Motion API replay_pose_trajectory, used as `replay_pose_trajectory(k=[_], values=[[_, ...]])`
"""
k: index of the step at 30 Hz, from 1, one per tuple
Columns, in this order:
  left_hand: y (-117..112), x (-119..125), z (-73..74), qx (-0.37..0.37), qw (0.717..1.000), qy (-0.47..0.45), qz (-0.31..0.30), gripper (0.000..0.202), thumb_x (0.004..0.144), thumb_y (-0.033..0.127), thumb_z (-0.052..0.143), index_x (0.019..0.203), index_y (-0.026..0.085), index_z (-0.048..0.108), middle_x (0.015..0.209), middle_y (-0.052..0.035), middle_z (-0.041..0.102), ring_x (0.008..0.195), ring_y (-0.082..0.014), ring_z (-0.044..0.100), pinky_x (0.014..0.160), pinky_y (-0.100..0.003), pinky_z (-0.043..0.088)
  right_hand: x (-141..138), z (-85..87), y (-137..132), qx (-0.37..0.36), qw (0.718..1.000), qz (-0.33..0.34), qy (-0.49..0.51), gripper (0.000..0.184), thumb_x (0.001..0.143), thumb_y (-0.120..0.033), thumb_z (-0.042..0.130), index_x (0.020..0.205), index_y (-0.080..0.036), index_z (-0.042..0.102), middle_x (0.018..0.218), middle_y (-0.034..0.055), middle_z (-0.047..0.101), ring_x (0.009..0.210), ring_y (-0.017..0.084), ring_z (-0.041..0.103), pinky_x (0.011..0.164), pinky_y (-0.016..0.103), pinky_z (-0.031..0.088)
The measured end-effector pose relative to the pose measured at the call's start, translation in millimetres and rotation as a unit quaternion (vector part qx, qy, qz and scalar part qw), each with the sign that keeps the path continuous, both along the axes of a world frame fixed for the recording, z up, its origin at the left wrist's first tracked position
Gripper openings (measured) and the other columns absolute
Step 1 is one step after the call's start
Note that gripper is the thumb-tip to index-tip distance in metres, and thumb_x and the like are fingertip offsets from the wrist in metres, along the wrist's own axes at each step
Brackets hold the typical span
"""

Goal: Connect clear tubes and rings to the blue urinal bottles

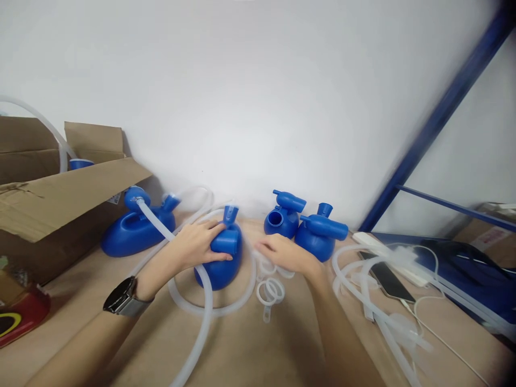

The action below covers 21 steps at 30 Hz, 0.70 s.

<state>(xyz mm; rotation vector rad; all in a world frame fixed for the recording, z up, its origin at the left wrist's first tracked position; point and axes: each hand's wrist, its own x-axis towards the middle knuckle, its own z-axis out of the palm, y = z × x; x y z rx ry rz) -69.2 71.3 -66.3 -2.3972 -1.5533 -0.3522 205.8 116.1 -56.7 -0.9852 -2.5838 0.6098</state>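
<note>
Tan table (242, 349) against white wall (250, 107), blue bottle (221, 274) under clasping left hand (196, 244), spout (226, 243) pointing toward right hand (285, 252), long axis running wallward, right hand curled near pale rings (276, 293), its grip unclear.

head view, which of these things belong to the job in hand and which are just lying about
Likely the job's:
blue bottle with the left hand on it
white rings by the right hand
translucent tubing
other blue bottles

Probably just lying about:
phone
red object at far left

Left fingers (216, 228) grip a blue bottle (220, 275), right fingers (265, 248) near translucent rings (276, 294).
</note>
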Motion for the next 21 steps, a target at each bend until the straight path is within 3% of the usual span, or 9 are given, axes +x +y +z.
replay_pose_trajectory(k=[4, 6, 8, 10, 13, 15, 18, 21], values=[[-9.2, -5.4, 10.1, -0.014, 1.0, -0.012, -0.011, 0.104, 0.078, 0.082, 0.068, 0.162, 0.027, 0.038, 0.151, -0.0152, 0.058, 0.133, -0.0399, 0.06, 0.098, -0.043, 0.054, 27.2, -2.4, 9.0, -0.043, 0.996, -0.06, -0.045, 0.043, 0.102, -0.033, 0.046, 0.061, -0.022, 0.053, 0.064, 0.0019, 0.061, 0.059, 0.016, 0.052, 0.056, 0.029, 0.033], [-14.5, -18.7, 17.9, -0.026, 0.999, -0.023, -0.01, 0.112, 0.076, 0.083, 0.068, 0.166, 0.029, 0.028, 0.159, -0.0154, 0.05, 0.137, -0.0406, 0.056, 0.102, -0.043, 0.053, 38.1, -4.0, 12.3, -0.059, 0.994, -0.086, -0.044, 0.035, 0.101, -0.034, 0.05, 0.071, -0.022, 0.064, 0.071, 0.0036, 0.069, 0.063, 0.019, 0.059, 0.057, 0.03, 0.038], [-17.9, -37.3, 26.7, -0.077, 0.996, -0.043, 0.008, 0.108, 0.077, 0.079, 0.071, 0.164, 0.028, 0.034, 0.153, -0.0152, 0.057, 0.128, -0.0386, 0.064, 0.098, -0.04, 0.054, 42.9, -2.4, 11.8, -0.057, 0.992, -0.106, -0.039, 0.026, 0.1, -0.037, 0.054, 0.09, -0.022, 0.073, 0.082, 0.0051, 0.075, 0.071, 0.022, 0.066, 0.063, 0.031, 0.045], [-18.2, -55.8, 34.9, -0.15, 0.986, -0.074, 0.019, 0.09, 0.079, 0.072, 0.073, 0.154, 0.027, 0.05, 0.138, -0.0122, 0.069, 0.115, -0.0343, 0.071, 0.092, -0.037, 0.055, 38.9, 2.5, 6.7, -0.058, 0.994, -0.093, -0.031, 0.03, 0.1, -0.041, 0.055, 0.114, -0.022, 0.073, 0.093, 0.0064, 0.078, 0.082, 0.024, 0.07, 0.071, 0.033, 0.051], [-13.2, -71.6, 42.2, -0.201, 0.973, -0.115, 0.001, 0.06, 0.086, 0.063, 0.068, 0.131, 0.024, 0.068, 0.124, -0.009, 0.076, 0.11, -0.0305, 0.072, 0.092, -0.035, 0.055, 15.9, 9.6, -7.1, -0.072, 0.997, -0.019, 0.021, 0.048, 0.102, -0.049, 0.052, 0.142, -0.024, 0.061, 0.121, 0.0081, 0.074, 0.109, 0.026, 0.07, 0.094, 0.039, 0.055], [-8.5, -70.7, 42.6, -0.192, 0.973, -0.13, -0.009, 0.052, 0.089, 0.06, 0.067, 0.124, 0.022, 0.072, 0.121, -0.0095, 0.077, 0.109, -0.0299, 0.072, 0.091, -0.035, 0.055, -6.5, 9.1, -16.0, -0.054, 0.996, 0.011, 0.073, 0.06, 0.101, -0.054, 0.055, 0.156, -0.028, 0.047, 0.146, 0.0084, 0.061, 0.132, 0.026, 0.06, 0.112, 0.043, 0.047], [-3.6, -57.5, 38.1, -0.188, 0.968, -0.16, -0.036, 0.053, 0.089, 0.06, 0.068, 0.122, 0.02, 0.073, 0.114, -0.0095, 0.079, 0.101, -0.0279, 0.074, 0.086, -0.033, 0.055, -36.7, -0.5, -21.5, 0.007, 0.994, -0.005, 0.108, 0.084, 0.091, -0.058, 0.07, 0.163, -0.034, 0.034, 0.162, 0.0083, 0.044, 0.148, 0.029, 0.045, 0.12, 0.048, 0.04], [-1.9, -44.1, 31.8, -0.176, 0.961, -0.198, -0.077, 0.054, 0.09, 0.063, 0.068, 0.123, 0.021, 0.074, 0.114, -0.0082, 0.079, 0.1, -0.0256, 0.074, 0.083, -0.03, 0.056, -49.4, -10.8, -17.7, 0.052, 0.993, -0.042, 0.101, 0.082, 0.081, -0.056, 0.082, 0.154, -0.033, 0.049, 0.15, 0.0074, 0.056, 0.138, 0.03, 0.055, 0.114, 0.047, 0.046]])
